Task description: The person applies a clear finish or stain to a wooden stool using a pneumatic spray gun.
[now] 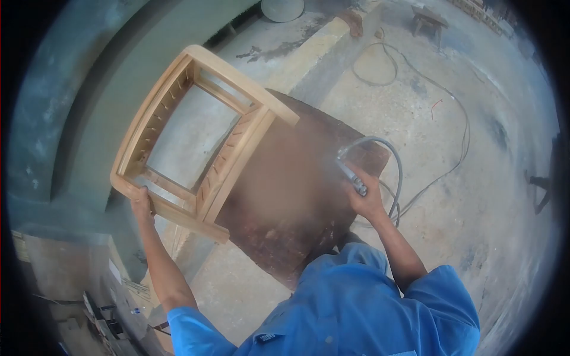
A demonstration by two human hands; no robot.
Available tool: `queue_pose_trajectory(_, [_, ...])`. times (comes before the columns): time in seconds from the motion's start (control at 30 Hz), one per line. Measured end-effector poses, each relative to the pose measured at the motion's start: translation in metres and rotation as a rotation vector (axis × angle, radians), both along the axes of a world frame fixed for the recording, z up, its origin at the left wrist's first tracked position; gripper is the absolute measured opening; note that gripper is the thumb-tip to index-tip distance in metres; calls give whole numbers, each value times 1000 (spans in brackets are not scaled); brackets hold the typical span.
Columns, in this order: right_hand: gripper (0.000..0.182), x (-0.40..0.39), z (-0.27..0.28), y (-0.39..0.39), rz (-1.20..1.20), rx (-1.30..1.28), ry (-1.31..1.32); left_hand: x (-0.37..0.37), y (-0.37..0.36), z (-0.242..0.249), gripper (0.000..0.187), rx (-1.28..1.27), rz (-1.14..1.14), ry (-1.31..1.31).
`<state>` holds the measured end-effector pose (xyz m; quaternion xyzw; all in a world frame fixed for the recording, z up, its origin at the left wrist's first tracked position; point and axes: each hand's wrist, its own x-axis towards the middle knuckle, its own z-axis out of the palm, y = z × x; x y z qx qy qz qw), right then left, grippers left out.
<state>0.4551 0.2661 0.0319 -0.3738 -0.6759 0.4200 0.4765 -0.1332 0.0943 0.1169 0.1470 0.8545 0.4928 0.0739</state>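
My left hand (142, 206) is closed around the lower left corner of a pale wooden chair frame (244, 160). The frame is tilted, with an open middle and rows of small slots or pegs along its inner rails. My right hand (369, 199) grips a metal spray gun (351, 176) whose nozzle end points toward the frame. A grey hose (399, 166) loops from the gun around that hand. Beneath the frame's right side lies a dark brown, stained board (267, 234). A blurred haze covers its middle, between gun and frame.
A thin hose (466, 127) snakes over the concrete floor (463, 237) on the right. A low ledge (314, 53) runs behind the board. At the top stand a pale bucket-like container (282, 9) and a small wooden stool (428, 19). Assorted items (104, 320) lie lower left.
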Motion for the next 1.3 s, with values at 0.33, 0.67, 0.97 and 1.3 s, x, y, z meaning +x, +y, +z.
queue_pose_trajectory(0.33, [49,-62,3,-38,402,-5,94,-13,13,23,65,-126,112,-116])
queue_pose_trajectory(0.67, [49,-125,11,-58,619,0,112,13,10,28,66,-95,96,-51])
queue_pose_trajectory(0.97, [47,-47,51,25,-61,-8,-66,-6,4,0,52,21,42,234])
queue_pose_trajectory(1.3, [45,-126,147,65,1,523,-341,8,1,-6,54,159,3,347])
